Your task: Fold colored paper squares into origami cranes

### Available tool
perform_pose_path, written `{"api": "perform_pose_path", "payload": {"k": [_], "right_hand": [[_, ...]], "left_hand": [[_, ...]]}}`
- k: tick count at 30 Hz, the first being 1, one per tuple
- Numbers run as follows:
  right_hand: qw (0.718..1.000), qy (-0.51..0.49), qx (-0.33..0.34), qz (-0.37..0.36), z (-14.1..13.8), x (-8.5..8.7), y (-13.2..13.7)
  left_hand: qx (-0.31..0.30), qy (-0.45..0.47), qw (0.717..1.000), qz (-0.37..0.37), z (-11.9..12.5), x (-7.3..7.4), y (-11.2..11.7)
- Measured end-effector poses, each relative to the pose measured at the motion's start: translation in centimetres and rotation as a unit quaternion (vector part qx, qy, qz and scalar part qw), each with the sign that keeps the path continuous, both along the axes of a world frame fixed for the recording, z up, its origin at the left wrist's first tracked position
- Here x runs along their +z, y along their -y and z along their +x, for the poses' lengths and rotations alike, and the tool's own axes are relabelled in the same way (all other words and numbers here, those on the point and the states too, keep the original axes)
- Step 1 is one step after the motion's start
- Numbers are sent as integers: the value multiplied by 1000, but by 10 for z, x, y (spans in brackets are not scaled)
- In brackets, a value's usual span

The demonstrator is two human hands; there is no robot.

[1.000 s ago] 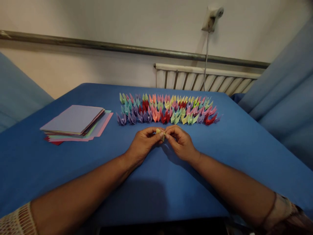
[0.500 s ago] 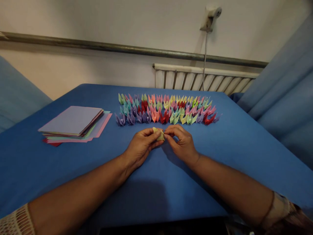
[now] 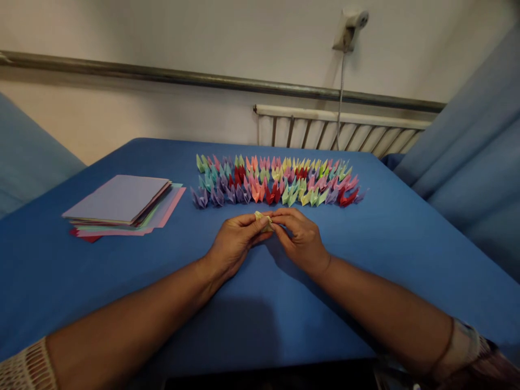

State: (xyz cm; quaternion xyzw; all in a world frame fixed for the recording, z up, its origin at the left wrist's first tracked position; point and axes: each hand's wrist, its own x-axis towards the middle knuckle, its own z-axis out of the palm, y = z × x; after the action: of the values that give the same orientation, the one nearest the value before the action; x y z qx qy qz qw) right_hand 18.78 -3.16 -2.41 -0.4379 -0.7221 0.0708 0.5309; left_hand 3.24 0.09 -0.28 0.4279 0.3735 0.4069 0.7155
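Note:
A small folded piece of yellow paper point(image 3: 263, 220) is held between my two hands above the blue-covered table point(image 3: 227, 330). My left hand point(image 3: 235, 238) pinches it with the thumb on top and the fingers behind. From the other side, the closed fingers of my right hand point(image 3: 299, 236) grip its right edge and hide part of it. Just beyond my fingertips stand rows of folded paper cranes point(image 3: 274, 193) in many colours.
On the left of the table lies a stack of coloured paper sheets point(image 3: 117, 197), lilac on top. Behind the table are a radiator point(image 3: 325, 116), a metal pipe point(image 3: 203, 78) and a wall socket with a cord point(image 3: 347, 32). Blue curtains point(image 3: 471, 146) hang at both sides.
My right hand has shifted slightly left, closer to my left hand, and its fingers now cover more of the yellow paper. The cranes and the stack stay put.

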Motion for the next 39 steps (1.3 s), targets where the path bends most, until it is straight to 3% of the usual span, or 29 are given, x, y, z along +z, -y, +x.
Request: {"api": "perform_pose_path", "payload": {"k": [8,20,30,35,39], "right_hand": [[996,-80,-5,-39,-1,-4,-4],[961,-206,116,-142,5,-12,-17],[956,-204,111,-177,2,-16,-16],[936,-257,120,-209,-3,-18,-12],[939,-261,119,-190,-7,-13,-5]], "left_hand": [[-23,-16,999,26,0,-1,0],[-11,-50,999,19,-2,0,-2],[-12,-49,995,84,-1,-7,-6],[-4,-50,994,101,0,-6,-6],[18,-50,993,109,0,-6,-6]]}}
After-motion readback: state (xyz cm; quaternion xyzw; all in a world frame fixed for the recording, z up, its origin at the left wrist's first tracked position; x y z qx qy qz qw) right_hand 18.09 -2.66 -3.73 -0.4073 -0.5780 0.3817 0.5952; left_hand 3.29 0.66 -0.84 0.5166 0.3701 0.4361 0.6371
